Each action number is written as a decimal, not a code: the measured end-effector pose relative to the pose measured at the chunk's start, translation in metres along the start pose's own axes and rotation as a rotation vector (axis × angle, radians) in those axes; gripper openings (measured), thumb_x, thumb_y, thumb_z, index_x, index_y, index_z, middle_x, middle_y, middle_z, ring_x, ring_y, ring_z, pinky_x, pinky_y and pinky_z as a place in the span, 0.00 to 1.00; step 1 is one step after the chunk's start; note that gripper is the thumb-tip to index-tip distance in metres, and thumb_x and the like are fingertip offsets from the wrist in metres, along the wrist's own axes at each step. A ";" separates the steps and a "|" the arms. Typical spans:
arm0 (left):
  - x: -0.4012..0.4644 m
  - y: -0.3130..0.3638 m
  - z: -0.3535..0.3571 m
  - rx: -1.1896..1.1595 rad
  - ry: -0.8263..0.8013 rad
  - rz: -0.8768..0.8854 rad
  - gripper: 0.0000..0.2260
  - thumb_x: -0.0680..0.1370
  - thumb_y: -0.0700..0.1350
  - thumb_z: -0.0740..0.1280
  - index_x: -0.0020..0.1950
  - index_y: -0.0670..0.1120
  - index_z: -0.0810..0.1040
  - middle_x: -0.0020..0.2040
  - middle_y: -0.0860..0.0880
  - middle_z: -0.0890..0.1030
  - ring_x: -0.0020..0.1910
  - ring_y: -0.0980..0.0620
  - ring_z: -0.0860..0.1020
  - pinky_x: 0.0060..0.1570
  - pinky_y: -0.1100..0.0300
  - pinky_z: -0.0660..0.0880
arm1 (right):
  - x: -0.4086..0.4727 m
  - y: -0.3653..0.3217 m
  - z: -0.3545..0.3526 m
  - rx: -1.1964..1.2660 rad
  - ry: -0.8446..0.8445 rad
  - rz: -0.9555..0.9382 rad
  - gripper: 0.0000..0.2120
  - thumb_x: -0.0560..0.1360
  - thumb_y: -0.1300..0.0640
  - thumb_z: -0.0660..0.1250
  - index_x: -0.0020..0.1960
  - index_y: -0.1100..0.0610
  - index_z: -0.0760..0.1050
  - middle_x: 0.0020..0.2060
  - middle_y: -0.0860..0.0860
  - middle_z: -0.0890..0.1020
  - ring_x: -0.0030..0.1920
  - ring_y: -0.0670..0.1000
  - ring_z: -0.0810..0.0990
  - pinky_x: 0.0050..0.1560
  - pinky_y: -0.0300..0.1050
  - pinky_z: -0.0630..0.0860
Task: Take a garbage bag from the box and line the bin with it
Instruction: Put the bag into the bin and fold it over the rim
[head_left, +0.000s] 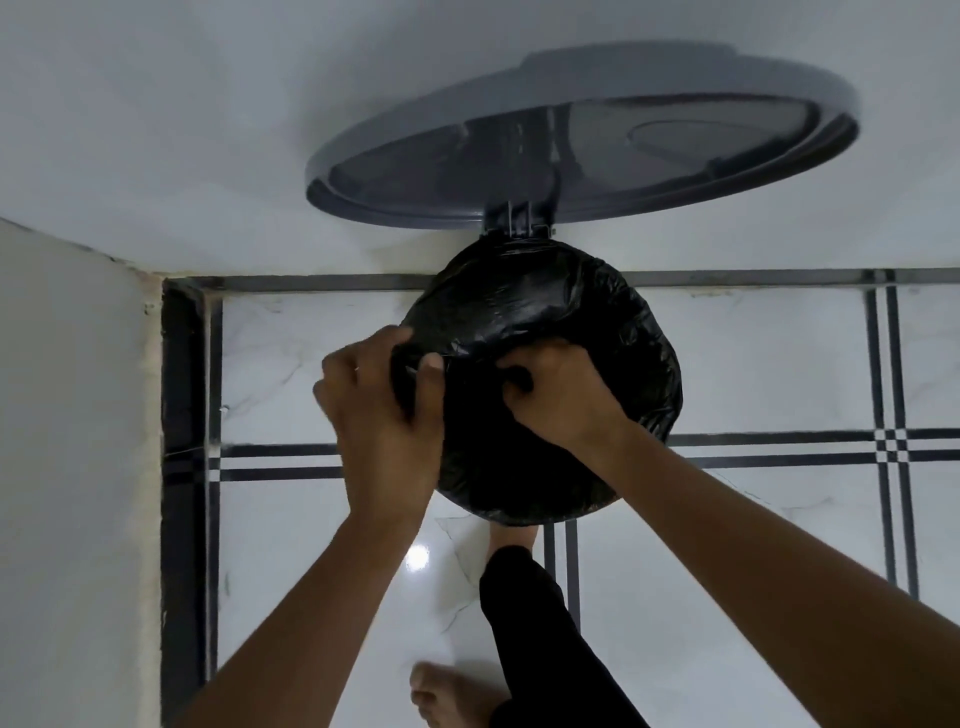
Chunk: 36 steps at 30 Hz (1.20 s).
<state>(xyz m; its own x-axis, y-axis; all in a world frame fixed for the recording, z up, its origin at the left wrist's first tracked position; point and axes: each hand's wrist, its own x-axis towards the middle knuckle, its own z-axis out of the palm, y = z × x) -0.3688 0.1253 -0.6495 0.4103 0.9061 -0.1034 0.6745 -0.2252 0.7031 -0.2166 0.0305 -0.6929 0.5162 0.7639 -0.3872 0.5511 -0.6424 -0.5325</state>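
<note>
A black garbage bag (561, 312) is stretched over the round mouth of the bin, hiding the bin's body. The bin's grey lid (405, 140) stands up, open, against the white wall behind, joined by a hinge (517, 221). My left hand (379, 410) grips the bag's plastic at the bin's left rim, thumb pressed on top. My right hand (558, 395) pinches a fold of the bag near the middle front of the opening. The garbage bag box is not in view.
The bin stands on a glossy white tiled floor (753, 364) with black stripes, close to the back wall. A white wall (67, 441) with a dark edge runs along the left. My leg in black trousers (524, 613) and a bare foot (447, 696) are below the bin.
</note>
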 end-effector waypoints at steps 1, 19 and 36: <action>0.006 0.005 0.000 0.031 -0.056 0.102 0.16 0.80 0.50 0.71 0.68 0.51 0.78 0.64 0.44 0.74 0.62 0.47 0.69 0.57 0.79 0.59 | 0.000 -0.001 -0.011 -0.030 0.123 -0.091 0.17 0.70 0.60 0.67 0.56 0.57 0.85 0.52 0.57 0.86 0.58 0.61 0.82 0.59 0.52 0.81; 0.131 0.014 0.020 -0.197 -0.503 -0.249 0.15 0.77 0.32 0.66 0.44 0.50 0.87 0.42 0.52 0.87 0.41 0.57 0.84 0.45 0.65 0.81 | 0.028 0.018 -0.085 -0.058 0.315 -0.160 0.15 0.78 0.61 0.65 0.62 0.57 0.84 0.61 0.55 0.84 0.57 0.57 0.84 0.63 0.50 0.81; 0.111 -0.010 0.014 -0.342 -0.476 -0.472 0.12 0.82 0.48 0.67 0.38 0.50 0.81 0.34 0.54 0.81 0.39 0.52 0.79 0.40 0.61 0.74 | 0.062 0.039 -0.126 0.772 -0.212 0.449 0.06 0.79 0.52 0.73 0.54 0.52 0.84 0.51 0.49 0.86 0.53 0.49 0.84 0.49 0.41 0.76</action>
<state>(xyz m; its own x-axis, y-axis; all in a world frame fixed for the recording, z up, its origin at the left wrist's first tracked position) -0.3213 0.2234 -0.6777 0.3981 0.6083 -0.6867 0.6481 0.3433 0.6798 -0.0802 0.0451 -0.6433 0.4030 0.4965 -0.7688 -0.3024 -0.7207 -0.6239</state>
